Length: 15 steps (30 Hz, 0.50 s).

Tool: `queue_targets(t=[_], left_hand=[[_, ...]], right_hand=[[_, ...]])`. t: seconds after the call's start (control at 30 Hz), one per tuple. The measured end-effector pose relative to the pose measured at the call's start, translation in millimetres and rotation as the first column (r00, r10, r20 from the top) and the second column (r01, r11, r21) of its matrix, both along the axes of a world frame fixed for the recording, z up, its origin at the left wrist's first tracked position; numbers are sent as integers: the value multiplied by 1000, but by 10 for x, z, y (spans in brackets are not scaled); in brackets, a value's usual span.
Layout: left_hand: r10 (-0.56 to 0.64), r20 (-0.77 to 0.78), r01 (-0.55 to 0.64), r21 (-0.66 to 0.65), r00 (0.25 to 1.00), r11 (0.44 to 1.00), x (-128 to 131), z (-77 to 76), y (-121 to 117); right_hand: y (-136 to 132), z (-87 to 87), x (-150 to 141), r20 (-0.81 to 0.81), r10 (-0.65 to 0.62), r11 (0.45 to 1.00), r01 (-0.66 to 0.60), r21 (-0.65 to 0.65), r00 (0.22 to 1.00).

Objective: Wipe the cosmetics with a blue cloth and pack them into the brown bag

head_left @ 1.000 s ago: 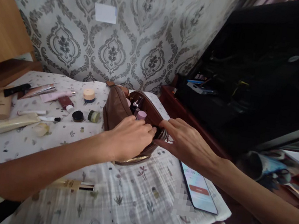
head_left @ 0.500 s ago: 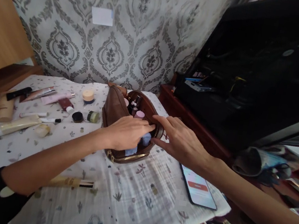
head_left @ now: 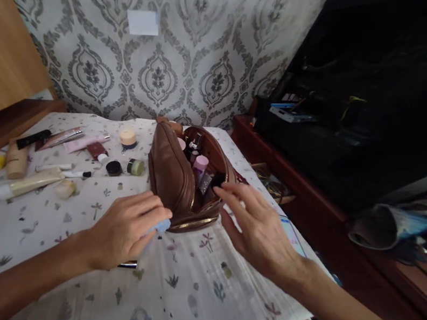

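Note:
A brown makeup bag lies unzipped on the patterned cloth. Inside it I can see a pink-capped container, a silvery item and some dark pieces. My left hand is closed around a small light-blue item, in front of the bag; the fingers cover most of it, so its kind is unclear. At the bag's right end, my right hand has its fingers stretched and apart, with the fingertips at the rim. Part of a tube with a shiny end shows beneath my left hand.
Several cosmetics lie to the left, among them a cream tube, a dark-lidded jar and a beige-topped jar. A phone sits partly behind my right hand. A large black screen stands on the right.
My left hand has come out of the bag toward me, bringing the light-blue item with it. My right hand stays by the bag's right rim. The view has shifted slightly.

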<state>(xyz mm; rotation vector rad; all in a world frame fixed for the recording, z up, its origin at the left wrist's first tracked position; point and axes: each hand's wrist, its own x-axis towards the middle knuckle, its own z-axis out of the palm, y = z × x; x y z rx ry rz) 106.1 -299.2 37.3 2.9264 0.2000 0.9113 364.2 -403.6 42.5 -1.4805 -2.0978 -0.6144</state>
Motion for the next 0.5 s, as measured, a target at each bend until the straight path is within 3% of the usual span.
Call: queue_targets(t=[0.17, 0.3, 0.5], left_hand=[[24, -44, -24, 9, 999, 1000, 38, -56, 2], [23, -57, -20, 38, 998, 999, 160, -24, 38], [57, -92, -51, 70, 994, 996, 240, -122, 73]], right_hand=[[-103, -145, -112, -191, 83, 982, -113, -152, 978], [-169, -275, -79, -219, 128, 985, -150, -86, 967], [-225, -416, -37, -237, 116, 988, -136, -69, 965]])
